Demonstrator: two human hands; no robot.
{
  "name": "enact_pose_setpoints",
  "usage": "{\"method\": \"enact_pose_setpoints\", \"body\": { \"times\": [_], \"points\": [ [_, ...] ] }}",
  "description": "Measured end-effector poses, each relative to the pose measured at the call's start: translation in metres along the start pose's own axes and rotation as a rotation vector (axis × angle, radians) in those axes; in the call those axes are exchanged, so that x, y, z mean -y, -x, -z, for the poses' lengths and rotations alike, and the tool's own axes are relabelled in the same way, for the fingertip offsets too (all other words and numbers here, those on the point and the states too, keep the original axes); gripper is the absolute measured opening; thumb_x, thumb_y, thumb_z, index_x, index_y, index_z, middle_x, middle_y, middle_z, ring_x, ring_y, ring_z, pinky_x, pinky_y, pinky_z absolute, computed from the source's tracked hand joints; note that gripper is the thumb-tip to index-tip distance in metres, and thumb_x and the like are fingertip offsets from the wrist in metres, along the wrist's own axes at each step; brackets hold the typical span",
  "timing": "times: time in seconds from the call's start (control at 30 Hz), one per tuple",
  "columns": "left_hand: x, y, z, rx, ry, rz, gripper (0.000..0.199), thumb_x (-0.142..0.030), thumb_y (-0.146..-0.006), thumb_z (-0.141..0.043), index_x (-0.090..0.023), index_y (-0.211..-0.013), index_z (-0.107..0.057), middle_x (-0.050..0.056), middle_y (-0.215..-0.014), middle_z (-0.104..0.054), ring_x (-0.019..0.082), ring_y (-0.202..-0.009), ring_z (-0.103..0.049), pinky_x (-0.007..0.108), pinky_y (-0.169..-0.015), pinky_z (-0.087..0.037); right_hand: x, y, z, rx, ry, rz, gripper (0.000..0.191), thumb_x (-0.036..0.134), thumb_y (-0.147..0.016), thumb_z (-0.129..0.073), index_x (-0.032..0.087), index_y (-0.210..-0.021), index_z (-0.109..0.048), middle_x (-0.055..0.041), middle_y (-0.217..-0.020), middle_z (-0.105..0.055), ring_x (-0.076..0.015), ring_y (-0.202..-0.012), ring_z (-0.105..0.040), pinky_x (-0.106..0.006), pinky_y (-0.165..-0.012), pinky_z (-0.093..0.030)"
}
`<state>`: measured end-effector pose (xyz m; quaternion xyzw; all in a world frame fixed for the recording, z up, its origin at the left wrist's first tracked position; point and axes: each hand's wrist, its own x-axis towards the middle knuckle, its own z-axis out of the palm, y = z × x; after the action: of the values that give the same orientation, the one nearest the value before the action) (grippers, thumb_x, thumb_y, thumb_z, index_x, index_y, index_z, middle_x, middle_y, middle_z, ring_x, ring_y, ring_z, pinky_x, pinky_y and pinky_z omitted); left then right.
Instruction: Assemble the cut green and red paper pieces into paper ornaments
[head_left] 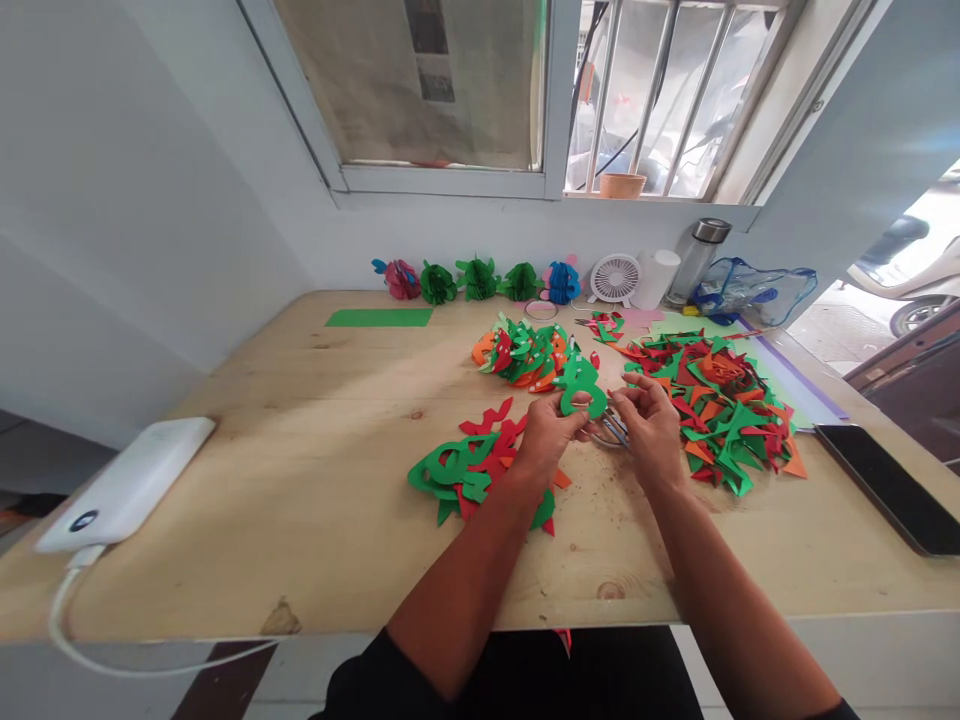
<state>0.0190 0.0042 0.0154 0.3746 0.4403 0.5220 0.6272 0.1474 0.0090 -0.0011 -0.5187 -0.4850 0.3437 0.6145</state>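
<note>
My left hand [553, 430] pinches a green paper cutout [582, 386] with rounded holes, held just above the table. My right hand [649, 420] is close beside it on the right. Its thumb and forefinger are bent together near the cutout's edge, and whatever is between them is too small to make out. Under and between the hands lies a metal tool [615, 428], partly hidden, perhaps scissors. Green and red paper cutouts [457, 465] lie in a loose pile by my left forearm. Beyond my left hand sits a row of folded cutouts [525, 352] in green, red and orange.
At right is a heap of paper scraps [720, 400], with a black phone [892, 485] beyond. Finished-looking paper figures [478, 278], a small fan [615, 278] and a bottle [699, 262] line the wall. A white power bank [131, 480] with a cable lies left, near green paper [379, 317].
</note>
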Motion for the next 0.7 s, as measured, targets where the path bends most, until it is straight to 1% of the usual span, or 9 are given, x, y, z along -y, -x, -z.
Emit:
{"method": "enact_pose_setpoints", "body": {
  "times": [0.1, 0.2, 0.27, 0.4, 0.53, 0.7],
  "points": [
    [-0.0025, -0.0005, 0.0002, -0.107, -0.002, -0.016, 0.023, -0.016, -0.063, -0.072, -0.012, -0.084, -0.068, 0.005, -0.069, -0.068, 0.014, -0.058, -0.065, 0.024, -0.057, -0.053, 0.0012, 0.0019, -0.0007, 0.009, 0.037, 0.011, 0.026, 0.036, -0.072, -0.060, 0.019, -0.091, -0.061, -0.0031, -0.081, -0.062, -0.0140, -0.070, -0.056, -0.027, -0.064, -0.045],
    [-0.0031, -0.0015, 0.0005, -0.140, 0.011, -0.036, 0.024, -0.009, -0.065, -0.068, -0.012, -0.089, -0.067, 0.004, -0.069, -0.069, 0.014, -0.060, -0.067, 0.027, -0.064, -0.055, 0.0027, 0.0042, -0.0025, 0.085, 0.108, 0.014, 0.023, 0.039, -0.072, -0.059, 0.018, -0.082, -0.063, -0.0042, -0.082, -0.064, -0.0156, -0.072, -0.057, -0.027, -0.064, -0.045],
    [-0.0024, -0.0023, 0.0005, -0.141, 0.030, -0.037, 0.023, -0.009, -0.066, -0.068, -0.012, -0.089, -0.067, 0.003, -0.069, -0.069, 0.015, -0.062, -0.067, 0.029, -0.068, -0.057, 0.0036, 0.0056, -0.0041, 0.134, 0.161, 0.018, 0.022, 0.039, -0.072, -0.058, 0.018, -0.078, -0.063, -0.0048, -0.084, -0.064, -0.0163, -0.074, -0.057, -0.027, -0.063, -0.044],
    [0.0002, -0.0045, -0.0003, -0.120, 0.071, -0.025, 0.026, -0.015, -0.063, -0.073, -0.013, -0.088, -0.067, 0.003, -0.069, -0.070, 0.016, -0.066, -0.068, 0.033, -0.074, -0.057, 0.0043, 0.0075, -0.0064, 0.193, 0.195, 0.004, 0.020, 0.038, -0.072, -0.057, 0.018, -0.074, -0.062, -0.0052, -0.083, -0.063, -0.0162, -0.072, -0.056, -0.026, -0.060, -0.042],
    [0.0025, -0.0060, -0.0010, -0.109, 0.065, -0.031, 0.029, -0.017, -0.061, -0.075, -0.012, -0.089, -0.067, 0.003, -0.069, -0.070, 0.016, -0.065, -0.068, 0.034, -0.074, -0.057, 0.0031, 0.0073, -0.0065, 0.210, 0.204, 0.012, 0.019, 0.036, -0.072, -0.057, 0.018, -0.073, -0.062, -0.0049, -0.083, -0.062, -0.0159, -0.072, -0.055, -0.027, -0.063, -0.042],
    [0.0043, -0.0063, -0.0004, -0.107, 0.008, -0.050, 0.027, -0.016, -0.064, -0.073, -0.013, -0.091, -0.068, 0.003, -0.068, -0.069, 0.016, -0.065, -0.068, 0.034, -0.074, -0.057, 0.0030, 0.0070, -0.0060, 0.228, 0.213, 0.029, 0.018, 0.035, -0.073, -0.055, 0.018, -0.071, -0.061, -0.0048, -0.082, -0.061, -0.0161, -0.072, -0.055, -0.027, -0.063, -0.043]
  ]
}}
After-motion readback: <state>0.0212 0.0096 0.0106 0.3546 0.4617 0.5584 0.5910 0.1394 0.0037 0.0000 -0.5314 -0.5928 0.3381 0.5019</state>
